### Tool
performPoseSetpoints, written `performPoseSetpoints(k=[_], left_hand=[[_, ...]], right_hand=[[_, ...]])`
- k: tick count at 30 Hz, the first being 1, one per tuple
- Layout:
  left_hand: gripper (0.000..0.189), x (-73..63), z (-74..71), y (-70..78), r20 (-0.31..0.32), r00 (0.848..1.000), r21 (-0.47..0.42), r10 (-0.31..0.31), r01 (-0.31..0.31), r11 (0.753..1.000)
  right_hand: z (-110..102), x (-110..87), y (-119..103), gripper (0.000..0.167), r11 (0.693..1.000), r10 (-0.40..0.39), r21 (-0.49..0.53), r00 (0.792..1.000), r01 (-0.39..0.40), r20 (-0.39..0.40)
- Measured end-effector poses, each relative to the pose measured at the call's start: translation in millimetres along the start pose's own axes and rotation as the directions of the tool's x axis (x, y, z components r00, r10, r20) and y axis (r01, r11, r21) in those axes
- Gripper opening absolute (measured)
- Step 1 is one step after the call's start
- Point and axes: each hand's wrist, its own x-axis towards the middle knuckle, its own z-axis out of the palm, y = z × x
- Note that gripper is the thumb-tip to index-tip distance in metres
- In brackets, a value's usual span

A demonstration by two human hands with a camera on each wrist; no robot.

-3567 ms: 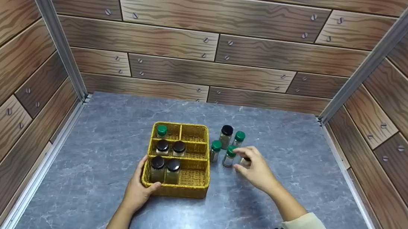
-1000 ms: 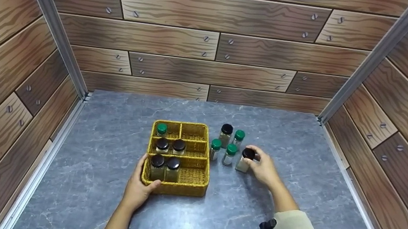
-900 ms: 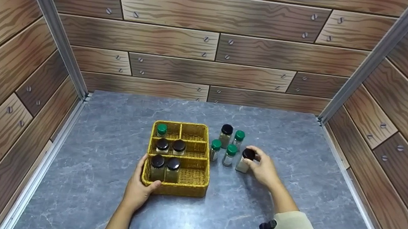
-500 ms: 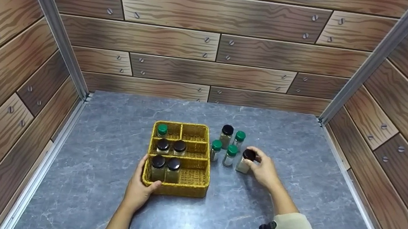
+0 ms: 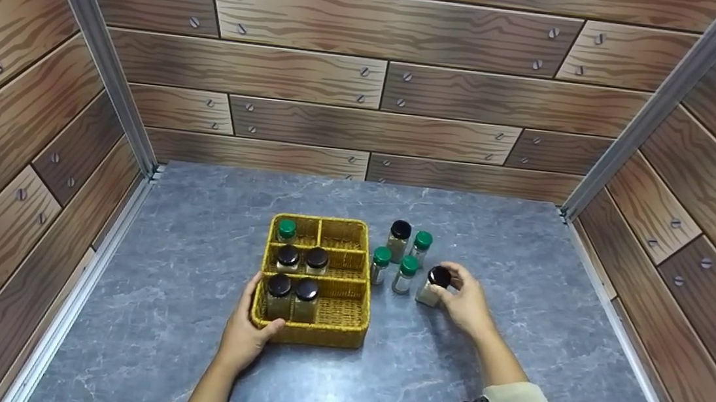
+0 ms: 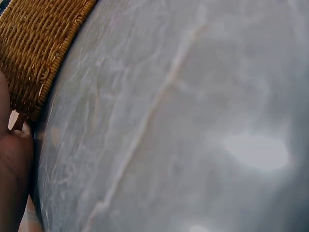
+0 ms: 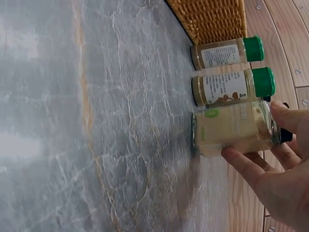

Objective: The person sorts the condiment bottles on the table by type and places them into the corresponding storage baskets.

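My left hand (image 5: 243,340) grips the front left corner of a yellow-brown wicker basket (image 5: 318,336), thumb at the front rim, fingers along the side. The left wrist view shows the basket's woven wall (image 6: 38,43) beside that hand. My right hand (image 5: 467,303) holds a glass spice jar (image 5: 428,293) with a black cap, upright on the table right of the basket. In the right wrist view this jar (image 7: 231,128) has pale contents, with the thumb near its cap and fingers along its side. Two green-capped spice jars (image 7: 219,54) stand between it and the basket.
The basket has several compartments. A green-capped jar (image 5: 287,230) stands at the back left, two black-capped jars (image 5: 288,258) in the middle, two more (image 5: 279,295) in front. Another black-capped jar (image 5: 398,241) and a green-capped one (image 5: 421,246) stand behind the loose jars.
Compared with 3.6 seconds ago, my right hand has moved slightly right from beside a green-capped jar and taken hold of the black-capped spice jar. Over the last second the hands stay nearly still.
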Motion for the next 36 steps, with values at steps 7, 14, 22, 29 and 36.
performPoseSetpoints(k=[7, 14, 22, 29, 36], left_hand=[[0.109, -0.2, -0.4, 1.1, 0.003, 1.0, 0.003, 0.004, -0.004, 1.0], [0.11, 0.1, 0.3, 0.5, 0.0, 1.0, -0.007, 0.016, -0.016, 1.0], [0.11, 0.2, 0.1, -2.2, -0.013, 0.999, 0.018, 0.034, -0.034, 0.999], [0.11, -0.2, 0.4, -1.9, -0.007, 1.0, 0.007, 0.027, -0.027, 1.0], [0.108, -1.4, 0.3, -0.4, -0.001, 1.0, -0.024, 0.017, -0.017, 1.0]], right_hand=[[-6, -3.5, -1, 0.047, 0.999, 0.053, -0.013, 0.998, -0.053, 0.029], [-15, -8.3, -11, 0.049, 0.989, 0.085, 0.11, 0.991, -0.097, 0.107], [-22, -11.3, -27, 0.051, 0.965, 0.116, 0.212, 0.978, -0.153, 0.175], [-23, -13.8, -37, 0.052, 0.974, 0.086, 0.189, 0.979, -0.121, 0.187], [-22, -14.7, -49, 0.052, 0.981, 0.05, 0.174, 0.981, -0.083, 0.186]])
